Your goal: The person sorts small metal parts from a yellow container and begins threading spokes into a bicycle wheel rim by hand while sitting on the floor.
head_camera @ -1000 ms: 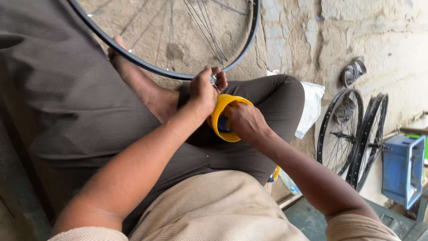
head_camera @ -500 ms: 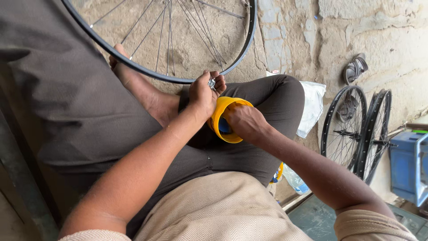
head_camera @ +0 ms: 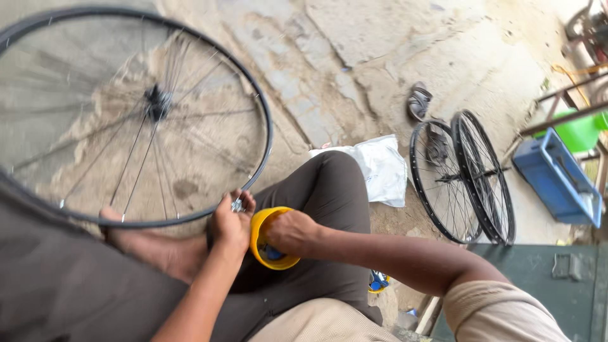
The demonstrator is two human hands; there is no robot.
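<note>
Down on the floor, we work at a spoked wheel with a yellow cup on our lap.

Our left hand pinches a small metal piece against the wheel rim; our right hand reaches into the yellow cup resting on our thigh, fingers hidden, so we cannot tell its grip.

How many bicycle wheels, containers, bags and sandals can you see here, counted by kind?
Bicycle wheels: 3, the big wheel by the left hand, plus the pair of wheels on the ground
Containers: 3, the yellow bowl the right hand reaches into, blue crate, green tub
White plastic bag: 1
Sandal: 1
Total: 8
</note>
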